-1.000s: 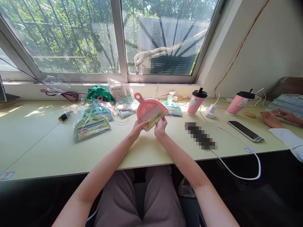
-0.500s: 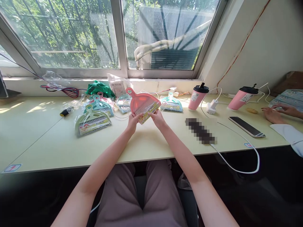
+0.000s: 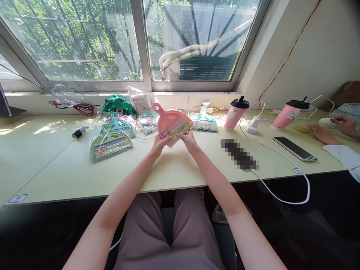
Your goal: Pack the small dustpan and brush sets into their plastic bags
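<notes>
Between my two hands is a pink dustpan (image 3: 171,120) with a small brush and a printed label, tilted, its handle pointing up and left. My left hand (image 3: 161,144) is closed on its lower left corner, and my right hand (image 3: 189,138) grips the lower right edge. To the left lies a pale green dustpan set (image 3: 111,144) in clear wrap, in front of a teal set (image 3: 123,129) and another pink one. Behind the held dustpan, a wrapped teal set (image 3: 148,122) rests on the table; one more teal set (image 3: 204,123) lies to its right.
Two pink cups (image 3: 234,115) with black lids stand at the right, near a white charger (image 3: 253,125) with cables. A phone (image 3: 295,148) and a pixelated dark object (image 3: 239,153) lie closer. Another person's hands (image 3: 323,134) are at far right. A screwdriver-like tool (image 3: 80,132) lies left.
The pink dustpan has shifted slightly right and turned a little, so more of its label shows. At far right, the other person's hands have moved apart, with a pale object by them.
</notes>
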`<control>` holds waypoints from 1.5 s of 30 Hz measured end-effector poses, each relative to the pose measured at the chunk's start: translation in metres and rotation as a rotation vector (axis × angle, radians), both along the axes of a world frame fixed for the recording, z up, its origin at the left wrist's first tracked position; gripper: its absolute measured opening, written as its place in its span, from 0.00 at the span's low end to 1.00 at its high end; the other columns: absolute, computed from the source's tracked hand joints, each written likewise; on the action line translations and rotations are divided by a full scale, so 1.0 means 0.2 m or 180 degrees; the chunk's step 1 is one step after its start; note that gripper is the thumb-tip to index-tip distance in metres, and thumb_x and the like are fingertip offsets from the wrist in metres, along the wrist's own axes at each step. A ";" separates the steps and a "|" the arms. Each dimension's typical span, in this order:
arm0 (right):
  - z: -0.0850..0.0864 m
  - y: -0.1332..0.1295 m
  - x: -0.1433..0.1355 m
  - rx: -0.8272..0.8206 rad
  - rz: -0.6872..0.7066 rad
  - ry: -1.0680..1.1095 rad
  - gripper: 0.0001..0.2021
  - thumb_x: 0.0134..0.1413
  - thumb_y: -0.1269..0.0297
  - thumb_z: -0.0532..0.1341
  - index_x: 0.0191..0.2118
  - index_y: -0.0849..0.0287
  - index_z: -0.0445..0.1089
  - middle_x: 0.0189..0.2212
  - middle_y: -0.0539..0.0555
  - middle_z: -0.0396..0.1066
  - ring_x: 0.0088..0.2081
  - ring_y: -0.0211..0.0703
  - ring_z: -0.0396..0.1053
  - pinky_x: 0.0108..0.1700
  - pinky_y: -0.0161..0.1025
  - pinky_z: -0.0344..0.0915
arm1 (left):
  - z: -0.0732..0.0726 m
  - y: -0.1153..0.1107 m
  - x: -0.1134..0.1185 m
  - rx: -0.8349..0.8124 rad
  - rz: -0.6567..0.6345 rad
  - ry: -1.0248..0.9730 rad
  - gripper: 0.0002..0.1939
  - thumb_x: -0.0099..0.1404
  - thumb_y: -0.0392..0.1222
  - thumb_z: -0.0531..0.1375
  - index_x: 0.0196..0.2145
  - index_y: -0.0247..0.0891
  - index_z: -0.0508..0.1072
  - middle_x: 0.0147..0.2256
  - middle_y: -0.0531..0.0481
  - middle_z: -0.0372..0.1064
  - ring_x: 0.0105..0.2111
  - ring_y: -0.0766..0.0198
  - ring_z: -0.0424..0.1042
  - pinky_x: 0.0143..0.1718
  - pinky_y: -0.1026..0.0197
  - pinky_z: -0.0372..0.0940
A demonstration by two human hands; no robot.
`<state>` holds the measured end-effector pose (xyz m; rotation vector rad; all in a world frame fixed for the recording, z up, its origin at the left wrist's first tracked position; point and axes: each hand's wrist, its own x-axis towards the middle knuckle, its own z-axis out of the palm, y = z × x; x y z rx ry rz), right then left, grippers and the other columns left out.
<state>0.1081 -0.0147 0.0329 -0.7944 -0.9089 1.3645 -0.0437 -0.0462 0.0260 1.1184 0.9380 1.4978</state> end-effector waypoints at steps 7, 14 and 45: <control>-0.03 0.03 0.01 -0.0084 0.0019 0.0008 0.30 0.26 0.76 0.78 0.37 0.53 0.64 0.36 0.48 0.76 0.45 0.47 0.75 0.51 0.47 0.74 | 0.00 -0.01 0.01 0.0250 -0.0038 -0.0096 0.28 0.41 0.45 0.79 0.40 0.36 0.80 0.42 0.41 0.80 0.51 0.40 0.75 0.55 0.42 0.67; -0.04 0.03 0.01 -0.0061 -0.0011 -0.0023 0.29 0.28 0.75 0.78 0.37 0.53 0.65 0.36 0.49 0.77 0.46 0.49 0.75 0.52 0.48 0.74 | 0.01 -0.01 0.00 0.0173 -0.0083 -0.0077 0.31 0.39 0.45 0.79 0.42 0.36 0.80 0.42 0.41 0.80 0.49 0.40 0.76 0.52 0.44 0.69; -0.09 0.09 -0.01 -0.0030 -0.0008 0.0192 0.21 0.39 0.66 0.75 0.39 0.53 0.67 0.39 0.51 0.77 0.46 0.47 0.77 0.51 0.47 0.77 | -0.03 0.03 -0.01 0.0151 0.0172 0.0123 0.35 0.37 0.51 0.79 0.43 0.35 0.80 0.43 0.40 0.80 0.47 0.41 0.77 0.46 0.47 0.71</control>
